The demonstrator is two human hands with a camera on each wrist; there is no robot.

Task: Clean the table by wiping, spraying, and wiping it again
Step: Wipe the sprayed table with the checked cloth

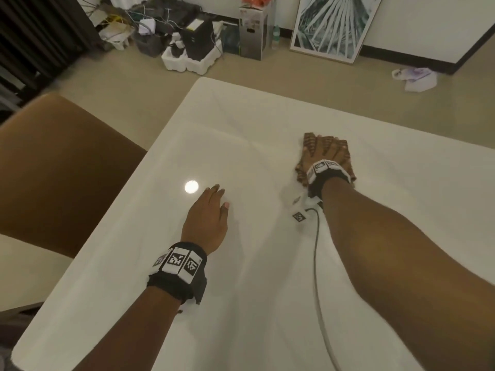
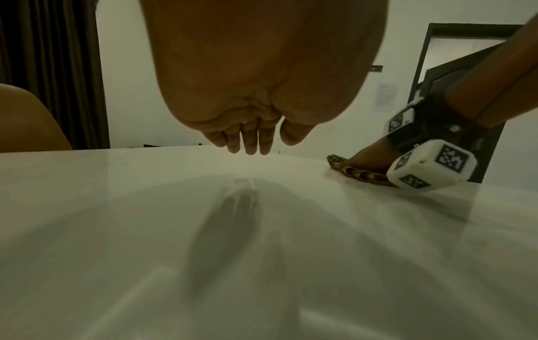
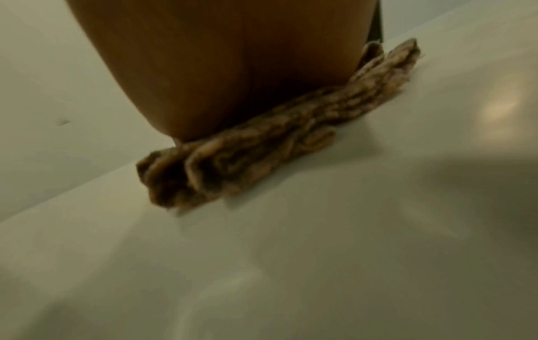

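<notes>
Cloth (image 1: 344,152) flat under right hand (image 1: 324,151), long axis toward table's (image 1: 267,290) far edge

A smooth, glossy white desk (image 1: 267,263) mirrors a round ceiling light and soft shadows. On it lies a crumpled brown patterned cloth (image 3: 262,147), its woven surface rough and matt. Black fabric wrist straps (image 1: 179,285) carry hard white plastic marker blocks (image 2: 431,169) printed with matt black-and-white squares.
</notes>
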